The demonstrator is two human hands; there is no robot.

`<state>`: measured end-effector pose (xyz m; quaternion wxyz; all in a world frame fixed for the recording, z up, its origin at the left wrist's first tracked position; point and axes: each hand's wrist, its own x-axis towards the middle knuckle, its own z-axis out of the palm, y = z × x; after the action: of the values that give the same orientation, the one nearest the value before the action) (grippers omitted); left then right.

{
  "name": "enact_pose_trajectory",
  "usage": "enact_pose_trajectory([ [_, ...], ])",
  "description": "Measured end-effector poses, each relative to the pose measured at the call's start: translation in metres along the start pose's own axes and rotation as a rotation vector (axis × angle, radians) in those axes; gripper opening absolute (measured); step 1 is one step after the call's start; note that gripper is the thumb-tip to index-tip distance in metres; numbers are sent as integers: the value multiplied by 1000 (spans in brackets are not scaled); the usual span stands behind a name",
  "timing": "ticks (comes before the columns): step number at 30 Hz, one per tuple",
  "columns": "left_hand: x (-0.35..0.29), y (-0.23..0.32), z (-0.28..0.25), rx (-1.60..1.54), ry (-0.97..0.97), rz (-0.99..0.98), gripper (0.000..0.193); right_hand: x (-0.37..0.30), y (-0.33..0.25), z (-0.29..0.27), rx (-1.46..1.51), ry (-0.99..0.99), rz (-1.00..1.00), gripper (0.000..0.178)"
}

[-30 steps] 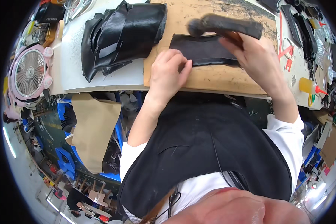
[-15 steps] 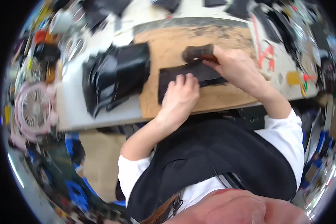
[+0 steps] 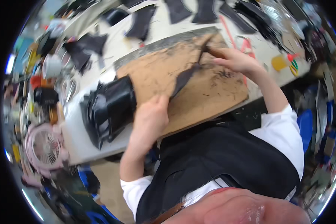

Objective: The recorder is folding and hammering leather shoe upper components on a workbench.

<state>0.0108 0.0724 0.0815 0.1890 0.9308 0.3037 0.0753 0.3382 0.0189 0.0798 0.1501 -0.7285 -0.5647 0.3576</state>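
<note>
My left hand [image 3: 153, 114] is closed on the near end of a dark leather piece [image 3: 183, 80], which is lifted and seen nearly edge-on above a tan work board [image 3: 209, 97]. My right hand [image 3: 237, 61] grips the handle of what looks like a hammer [image 3: 204, 48], with a dark, narrow head. The far tip of the leather comes close to the hammer head; whether they touch is blurred. Left of my left hand lies a stack of glossy black leather pieces [image 3: 114, 106].
Several dark cut pieces [image 3: 142, 22] lie along the table's far side. At right are red-handled scissors [image 3: 246, 44] and a yellow bottle [image 3: 279, 62] with a red tip. A pink fan [image 3: 46, 147] stands at the left edge, near a white cup [image 3: 51, 67].
My left hand has gone from pressing the leather flat to holding it up, farther left. The hammer has turned in my right hand and moved slightly up. The whole view has tilted.
</note>
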Motion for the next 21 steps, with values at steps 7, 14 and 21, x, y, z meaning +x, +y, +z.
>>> enact_pose_trajectory([
  [7, -4, -110, -94, 93, 213, -264, 18, -24, 39, 12, -276, 538, -221, 27],
  [14, 94, -269, -89, 685, 30, -390, 16, -3, 18, 35, -139, 582, -502, 17],
  [21, 146, -355, -68, 810, 124, -360, 16, 10, 26, 21, -68, 600, -479, 15],
])
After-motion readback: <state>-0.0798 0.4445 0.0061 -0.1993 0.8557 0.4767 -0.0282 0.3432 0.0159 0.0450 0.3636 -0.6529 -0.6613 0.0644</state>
